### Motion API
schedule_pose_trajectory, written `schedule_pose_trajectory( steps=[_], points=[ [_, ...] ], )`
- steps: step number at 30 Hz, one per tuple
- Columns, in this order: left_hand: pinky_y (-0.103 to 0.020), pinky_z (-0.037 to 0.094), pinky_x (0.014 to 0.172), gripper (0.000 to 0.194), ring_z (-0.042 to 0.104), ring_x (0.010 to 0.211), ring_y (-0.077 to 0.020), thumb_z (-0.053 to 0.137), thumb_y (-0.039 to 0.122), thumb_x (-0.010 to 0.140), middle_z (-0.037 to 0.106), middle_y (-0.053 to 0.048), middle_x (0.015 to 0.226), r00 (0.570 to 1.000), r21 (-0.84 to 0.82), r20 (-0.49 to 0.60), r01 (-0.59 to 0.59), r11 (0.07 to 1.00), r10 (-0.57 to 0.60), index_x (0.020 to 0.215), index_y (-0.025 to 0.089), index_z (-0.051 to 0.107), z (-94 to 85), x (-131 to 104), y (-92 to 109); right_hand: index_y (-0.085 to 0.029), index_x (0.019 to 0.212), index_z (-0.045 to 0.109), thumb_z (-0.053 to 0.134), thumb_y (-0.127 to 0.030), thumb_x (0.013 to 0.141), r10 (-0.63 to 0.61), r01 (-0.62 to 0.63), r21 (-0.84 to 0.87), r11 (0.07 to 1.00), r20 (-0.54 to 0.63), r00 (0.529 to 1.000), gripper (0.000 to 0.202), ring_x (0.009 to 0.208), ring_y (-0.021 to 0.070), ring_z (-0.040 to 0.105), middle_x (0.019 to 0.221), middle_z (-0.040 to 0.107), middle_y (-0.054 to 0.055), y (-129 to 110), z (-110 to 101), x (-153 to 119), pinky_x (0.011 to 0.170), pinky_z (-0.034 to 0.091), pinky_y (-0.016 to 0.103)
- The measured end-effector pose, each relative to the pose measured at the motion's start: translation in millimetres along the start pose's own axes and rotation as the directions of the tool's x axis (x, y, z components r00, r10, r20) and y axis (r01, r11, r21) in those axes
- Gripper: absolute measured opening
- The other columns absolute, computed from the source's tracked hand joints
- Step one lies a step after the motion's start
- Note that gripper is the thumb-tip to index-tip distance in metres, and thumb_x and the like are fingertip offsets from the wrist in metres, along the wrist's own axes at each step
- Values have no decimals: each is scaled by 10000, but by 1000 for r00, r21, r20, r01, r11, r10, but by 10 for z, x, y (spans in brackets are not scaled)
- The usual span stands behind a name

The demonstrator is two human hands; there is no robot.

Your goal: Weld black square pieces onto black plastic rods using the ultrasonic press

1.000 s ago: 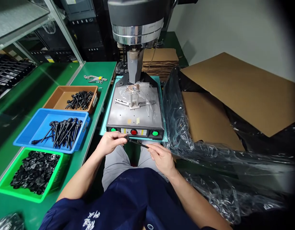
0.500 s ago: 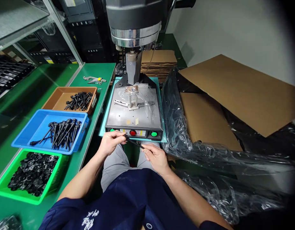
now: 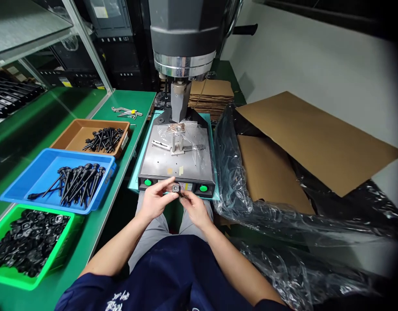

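A black plastic part with a squarish head (image 3: 176, 188) is held between my two hands, low in front of the machine. Its head faces up toward me and the ribbed stem is mostly hidden. My left hand (image 3: 156, 201) has its thumb and index finger around the head from the left. On the other side my right hand (image 3: 195, 210) grips the stem just below the head. Behind them stands the machine's metal base plate (image 3: 160, 162) with a small fixture (image 3: 177, 144) under the grey tool (image 3: 178, 103).
Left on the green bench are a brown tray (image 3: 69, 134) and a blue tray (image 3: 33, 179) of black stemmed parts, and a green bin (image 3: 64, 246) of small black pieces. Pliers (image 3: 126, 112) lie behind. At right, cardboard (image 3: 325, 142) rests on a plastic-lined box (image 3: 233, 172).
The black part has turned from lying sideways between my hands to showing its head toward me. My hands have come closer together, and the view has shifted slightly.
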State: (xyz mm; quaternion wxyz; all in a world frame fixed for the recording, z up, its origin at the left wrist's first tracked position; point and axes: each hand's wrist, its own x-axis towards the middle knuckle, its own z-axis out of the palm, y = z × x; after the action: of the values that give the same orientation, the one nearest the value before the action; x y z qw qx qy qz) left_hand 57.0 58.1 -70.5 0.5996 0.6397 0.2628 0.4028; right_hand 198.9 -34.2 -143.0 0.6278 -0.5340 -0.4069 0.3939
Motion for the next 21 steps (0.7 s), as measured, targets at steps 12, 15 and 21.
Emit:
schedule_pose_trajectory(
  steps=[12, 15, 21],
  points=[
    [-291, 529, 681, 641, 651, 663, -158, 812, 384, 700, 699, -23, 711, 970, 3, 156, 187, 982, -185, 1252, 138, 600, -135, 380, 55, -253, 1160, 682, 675, -361, 891, -239, 263, -59, 963, 260, 935, 290, 1008, 205, 657, 1112, 679, 70, -599, -32, 547, 879, 551, 348],
    [-277, 501, 657, 592, 624, 658, -153, 789, 439, 712, 683, -20, 709, 971, 189, 126, 177, 966, -202, 1201, 139, 644, -251, 598, -4, -221, 1087, 671, 733, -399, 812, -110, 102, 64, 993, 132, 985, 334, 929, 214, 679, 999, 707, 61, -488, 1, 739, 828, 567, 353],
    [-266, 495, 759, 574, 620, 876, -160, 795, 490, 683, 671, -80, 978, 941, 90, -309, 172, 981, -137, 1106, 130, 650, -485, 1410, -180, -179, 1113, 629, 683, -224, 696, 159, -157, 67, 985, -14, 987, 423, 679, 150, 679, 1075, 639, 74, -372, 50, 1365, 555, 507, 243]
  ],
)
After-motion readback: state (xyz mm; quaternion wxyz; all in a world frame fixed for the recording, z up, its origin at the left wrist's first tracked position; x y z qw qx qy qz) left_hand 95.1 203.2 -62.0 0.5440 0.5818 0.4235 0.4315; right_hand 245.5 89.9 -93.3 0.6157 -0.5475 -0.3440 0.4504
